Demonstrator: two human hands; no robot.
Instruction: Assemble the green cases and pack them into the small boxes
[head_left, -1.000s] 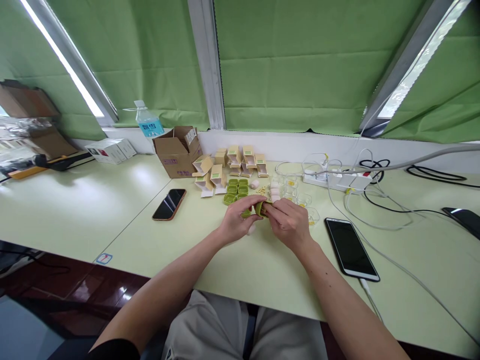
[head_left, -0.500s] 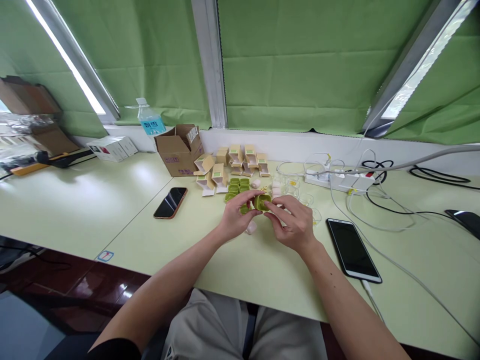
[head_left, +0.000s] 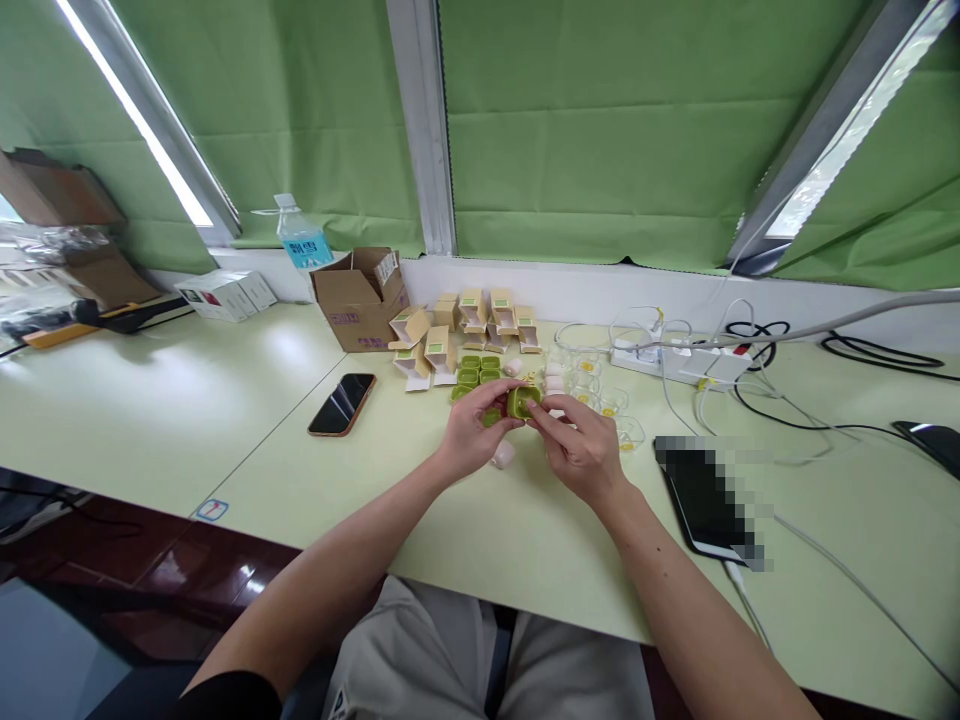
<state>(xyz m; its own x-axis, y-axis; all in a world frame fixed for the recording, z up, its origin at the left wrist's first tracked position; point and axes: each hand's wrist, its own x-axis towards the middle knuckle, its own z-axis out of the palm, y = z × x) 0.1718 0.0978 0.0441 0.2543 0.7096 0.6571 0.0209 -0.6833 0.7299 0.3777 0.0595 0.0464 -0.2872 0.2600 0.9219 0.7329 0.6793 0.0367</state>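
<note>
At the far left, brown boxes [head_left: 94, 275] are piled near the window, with white boxes [head_left: 229, 296] beside them on the table [head_left: 262, 370]. Next come a phone [head_left: 341, 405] lying flat, a bottle [head_left: 306, 247] with a blue label, and an open carton [head_left: 360, 310] standing against the wall side. Small boxes [head_left: 439, 350], tan outside and pale within, are clustered just right of the carton, several with their flaps open. In front of these sit green tubs [head_left: 469, 376] in close rows, the nearest partly hidden by the person's left hand [head_left: 471, 435].

That hand grasps a green cup [head_left: 523, 403] by its left side, raised above the table with its opening tilted toward the person. A pink piece [head_left: 503, 455] lies on the table just below. The right hand [head_left: 583, 445] has its fingertips at the cup's opening and right edge (whether they pinch anything inside, one cannot tell).

Behind the right hand are more pink pieces [head_left: 553, 384], then clear cups [head_left: 589, 380] with yellow marks. Further right, a white power strip [head_left: 681, 362] trails cables, and a plugged-in handset [head_left: 697, 495], partly pixelated, lies in front of it.
</note>
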